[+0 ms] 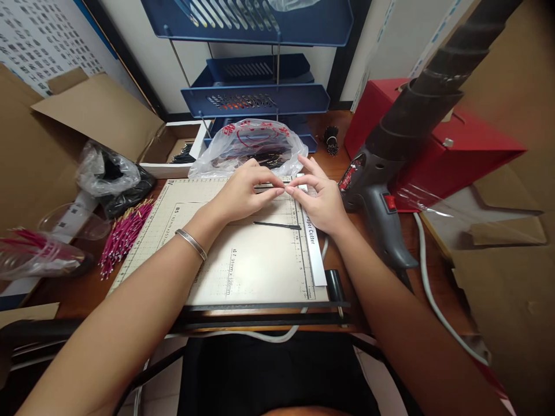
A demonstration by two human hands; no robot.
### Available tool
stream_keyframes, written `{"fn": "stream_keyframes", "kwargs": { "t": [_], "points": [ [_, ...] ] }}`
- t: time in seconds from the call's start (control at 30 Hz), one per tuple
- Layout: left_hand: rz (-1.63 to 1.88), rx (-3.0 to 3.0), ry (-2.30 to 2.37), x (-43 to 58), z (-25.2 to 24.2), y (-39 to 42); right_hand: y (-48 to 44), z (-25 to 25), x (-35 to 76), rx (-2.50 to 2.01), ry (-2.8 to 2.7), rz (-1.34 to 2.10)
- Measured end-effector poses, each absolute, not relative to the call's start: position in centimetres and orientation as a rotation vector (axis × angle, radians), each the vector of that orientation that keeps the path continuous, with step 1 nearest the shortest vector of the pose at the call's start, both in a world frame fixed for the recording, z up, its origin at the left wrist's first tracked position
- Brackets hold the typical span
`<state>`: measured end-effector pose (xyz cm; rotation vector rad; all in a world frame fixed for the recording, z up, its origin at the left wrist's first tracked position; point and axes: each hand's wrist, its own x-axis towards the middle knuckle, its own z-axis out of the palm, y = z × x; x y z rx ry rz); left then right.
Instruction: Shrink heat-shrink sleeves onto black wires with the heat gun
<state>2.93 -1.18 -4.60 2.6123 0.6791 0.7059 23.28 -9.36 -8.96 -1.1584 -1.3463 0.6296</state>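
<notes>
My left hand (249, 190) and my right hand (321, 199) meet fingertip to fingertip over the upper right of a cream paper cutter board (260, 266). Both pinch a thin black wire-like piece (262, 186), mostly hidden by the fingers. The right hand's other fingers are raised and spread. Just below the hands, a similar thin black piece (277, 225) lies on the board, its thicker end toward the ruler strip (313, 248). Behind the fingers sits a clear plastic bag (217, 162) with red print, holding many dark thin pieces.
A grey heat gun (381, 196) with a red switch stands close by my right hand, before a red box (468, 150). At left lie a magenta bundle (125, 234), a black bag (125, 188) and an open carton (169, 167). Blue tiered trays (255, 98) rise behind.
</notes>
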Motion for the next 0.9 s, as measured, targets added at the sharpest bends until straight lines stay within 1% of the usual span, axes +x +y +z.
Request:
{"fn": "stream_keyframes", "kwargs": {
  "t": [0.17,0.7,0.9],
  "points": [
    [0.664,2.619,0.648,2.9,-4.7,-1.1,-9.3,-9.0,23.5,-1.176,-1.352,0.66],
    [0.743,2.538,0.52,2.6,-4.5,-1.0,-8.7,-9.3,25.1,-1.137,-1.501,0.643],
    [0.706,2.53,0.508,2.7,-4.9,-0.8,-8.9,-9.2,25.3,-1.158,-1.534,0.656]
  ]
}}
